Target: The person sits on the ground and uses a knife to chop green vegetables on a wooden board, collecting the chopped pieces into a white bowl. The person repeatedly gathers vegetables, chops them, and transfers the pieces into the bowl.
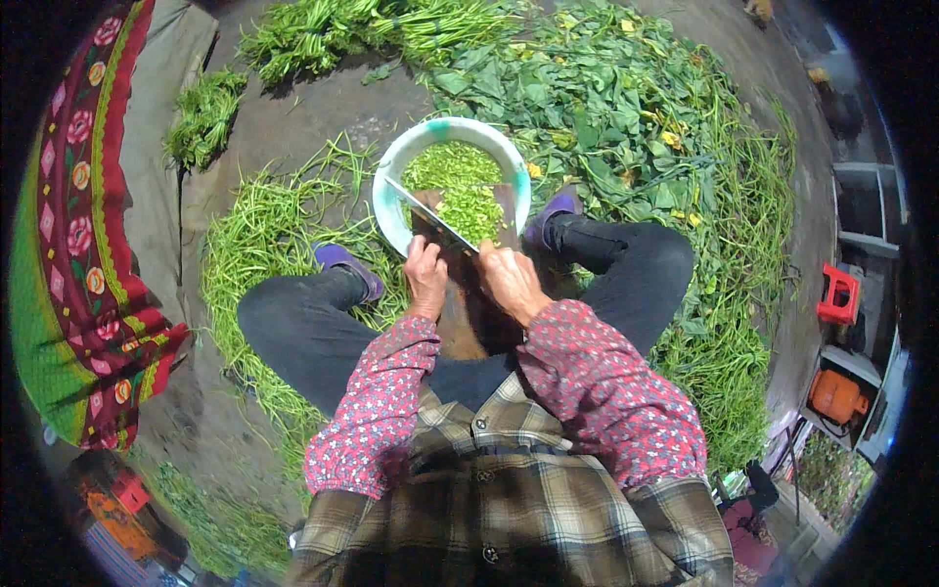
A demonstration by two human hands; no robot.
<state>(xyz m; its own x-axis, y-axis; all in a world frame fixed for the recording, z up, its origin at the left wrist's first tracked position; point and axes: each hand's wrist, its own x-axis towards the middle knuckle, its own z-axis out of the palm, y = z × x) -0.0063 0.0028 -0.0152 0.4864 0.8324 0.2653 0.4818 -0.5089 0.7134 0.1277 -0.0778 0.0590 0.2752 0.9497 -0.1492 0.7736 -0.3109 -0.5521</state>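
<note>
Green stalk pieces [471, 208] on the cutting board [508, 211], knife [431, 215] in right hand [511, 281]: reads as mid-chop.

Near to far: right hand closed round the knife; left hand [426, 276] just beside the blade, fingers curled, can't tell whether it pins any stalks. Board is brown, far end over the white basin [514, 164]; blade slants across it, tip to upper left. Cut pieces piled on that far end, more loose in the basin. Long green stalks [256, 230] spread left, leafy greens [599, 110] heaped right, bundles [440, 34] beyond. My read: next stroke calls for left fingertips clear of the edge and a steady board; once the pile crowds the blade, a push off the far end into the basin.
</note>
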